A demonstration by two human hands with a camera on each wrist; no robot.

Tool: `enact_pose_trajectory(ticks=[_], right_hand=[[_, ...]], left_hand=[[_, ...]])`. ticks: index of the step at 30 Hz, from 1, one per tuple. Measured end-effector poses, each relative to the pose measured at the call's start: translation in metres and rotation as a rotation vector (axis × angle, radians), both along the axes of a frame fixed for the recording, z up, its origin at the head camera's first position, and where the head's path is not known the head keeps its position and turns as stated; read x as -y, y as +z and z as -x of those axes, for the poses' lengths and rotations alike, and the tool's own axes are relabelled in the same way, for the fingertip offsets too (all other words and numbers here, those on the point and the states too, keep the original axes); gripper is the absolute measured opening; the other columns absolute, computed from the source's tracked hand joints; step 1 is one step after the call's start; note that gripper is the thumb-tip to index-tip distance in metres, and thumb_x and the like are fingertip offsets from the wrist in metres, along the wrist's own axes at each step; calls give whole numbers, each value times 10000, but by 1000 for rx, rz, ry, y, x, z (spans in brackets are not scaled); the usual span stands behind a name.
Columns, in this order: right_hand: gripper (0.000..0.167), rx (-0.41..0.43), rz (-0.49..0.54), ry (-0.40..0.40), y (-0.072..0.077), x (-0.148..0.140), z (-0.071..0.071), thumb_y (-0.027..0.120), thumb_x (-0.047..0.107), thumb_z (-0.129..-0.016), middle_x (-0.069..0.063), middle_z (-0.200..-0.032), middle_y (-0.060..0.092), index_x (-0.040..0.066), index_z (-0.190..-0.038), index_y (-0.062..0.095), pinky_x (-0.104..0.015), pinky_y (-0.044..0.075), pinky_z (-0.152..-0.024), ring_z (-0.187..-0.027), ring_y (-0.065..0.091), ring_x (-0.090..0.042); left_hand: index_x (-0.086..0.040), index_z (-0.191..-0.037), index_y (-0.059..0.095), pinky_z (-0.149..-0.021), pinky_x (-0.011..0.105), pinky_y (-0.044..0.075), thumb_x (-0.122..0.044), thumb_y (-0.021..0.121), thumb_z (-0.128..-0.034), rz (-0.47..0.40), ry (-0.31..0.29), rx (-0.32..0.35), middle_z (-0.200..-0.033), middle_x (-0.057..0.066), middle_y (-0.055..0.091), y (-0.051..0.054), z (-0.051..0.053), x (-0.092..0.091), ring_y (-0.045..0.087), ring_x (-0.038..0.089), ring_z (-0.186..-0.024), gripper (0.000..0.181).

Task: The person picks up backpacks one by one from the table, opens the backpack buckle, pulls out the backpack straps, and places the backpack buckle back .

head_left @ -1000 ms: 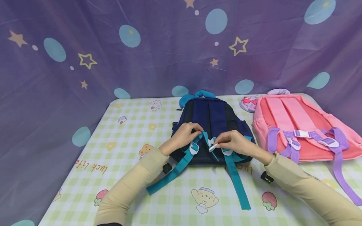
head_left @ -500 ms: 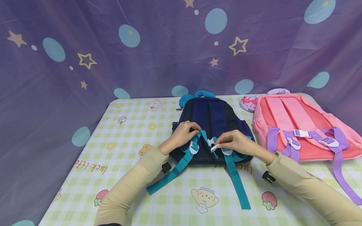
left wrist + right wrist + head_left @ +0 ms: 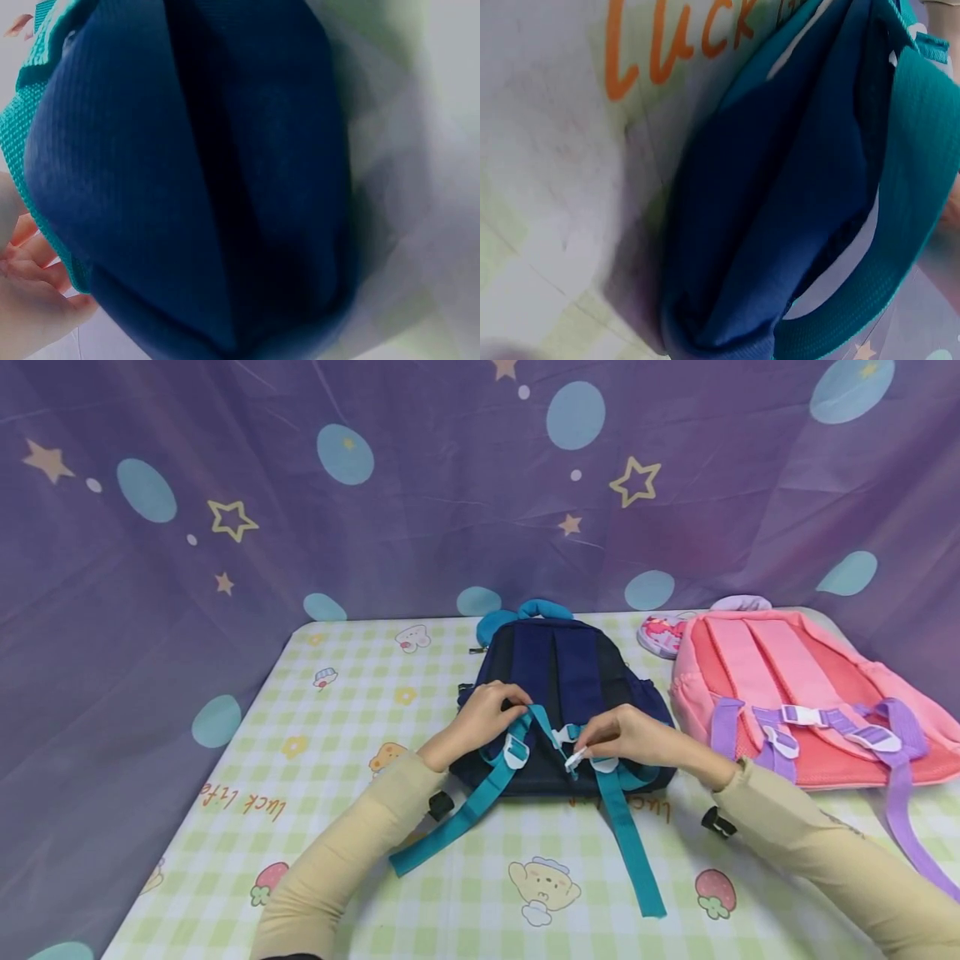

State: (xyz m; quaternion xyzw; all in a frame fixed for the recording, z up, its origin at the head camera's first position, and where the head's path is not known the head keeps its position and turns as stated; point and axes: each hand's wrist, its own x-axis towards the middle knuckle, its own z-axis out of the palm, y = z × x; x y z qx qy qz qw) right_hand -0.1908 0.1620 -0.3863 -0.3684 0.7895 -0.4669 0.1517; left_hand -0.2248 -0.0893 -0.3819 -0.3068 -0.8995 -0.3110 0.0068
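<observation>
A navy backpack lies back panel up on the checked cloth, its teal straps toward the person. My left hand pinches a teal strap above a white adjuster. With thumb and fingertips, my right hand holds a small white buckle at that strap's end. Another white buckle part sits just behind it. In the left wrist view, fingers show beside the teal webbing. The right wrist view is mostly the navy side and a teal strap loop.
A pink backpack with purple straps, one fastened across by a white buckle, lies to the right. Two loose teal strap ends trail forward over the checked cloth. A purple patterned curtain hangs behind.
My right hand has shifted slightly right and toward the person with the white buckle, away from the other buckle part. My left hand has moved slightly up and left, still pinching the strap.
</observation>
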Motion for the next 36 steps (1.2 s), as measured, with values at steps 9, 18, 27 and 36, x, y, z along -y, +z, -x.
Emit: enact_pose_trajectory(ticks=[9,18,27,36], right_hand=[[80,-5,-60,100,4,0,8,645,-26,-852,-90,-861,700,-23,-900,710,-212,516,-683,-766,611,-43],[86,9,-95,154,5,2,13,644,-38,-844,-122,-845,698,-22,-890,714,-221,514,-700,-756,596,-55],[94,32,-147,171,6,4,15,653,-20,-845,-71,-846,707,21,-887,726,-223,511,-746,-772,588,-41],[116,-14,-170,134,7,3,11,658,3,-839,-50,-908,718,11,-926,734,-342,521,-850,-903,644,-121]], left_hand=[[-43,-987,701,-810,336,469,-58,623,-899,12,8,6,-930,82,688,1,-2,-1,592,223,-881,119],[-51,-1004,697,-816,334,469,-69,614,-909,22,13,20,-943,78,683,0,-3,-2,587,217,-890,128],[-55,-1005,696,-805,321,470,-76,613,-911,17,-2,15,-949,73,685,-1,-3,-3,586,211,-890,127],[-52,-1013,692,-847,345,459,-76,613,-910,18,-17,20,-953,73,684,0,-6,-4,588,220,-913,132]])
